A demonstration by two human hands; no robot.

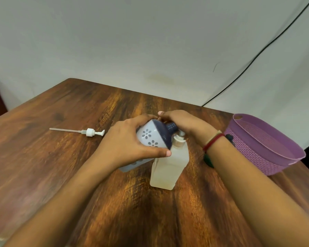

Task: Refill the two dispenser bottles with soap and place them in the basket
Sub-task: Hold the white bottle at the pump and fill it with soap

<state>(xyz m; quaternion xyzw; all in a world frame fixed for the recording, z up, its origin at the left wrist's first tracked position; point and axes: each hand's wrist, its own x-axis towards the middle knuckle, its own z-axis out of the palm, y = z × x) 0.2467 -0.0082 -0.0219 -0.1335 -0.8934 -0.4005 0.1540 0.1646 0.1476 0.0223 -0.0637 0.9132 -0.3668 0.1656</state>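
— Where were the bottles found?

— Near the middle of the tabletop. The flowered bottle was held tilted off the surface, its dark neck pointed toward the right edge. The clear bottle, filled with pale liquid and capped with its pump, was stood upright just beside it, touching or nearly so.

— And the grip of each hand?

— The left hand was wrapped round the flowered bottle's body, with the thumb pressed on the near side. The right hand was laid over the dark neck with its fingers curled at the shoulder. Whether the neck was truly pinched could not be told.

— What was set near the edges?

— The purple basket was placed at the right edge, close to the right forearm. A loose pump with its tube was laid flat toward the left, well apart from both bottles and pointed at the left edge.

— Was open room seen?

— Bare wood was seen along the near edge, between the forearms, and across the left side. At the far right corner a black cable was hung down the wall.
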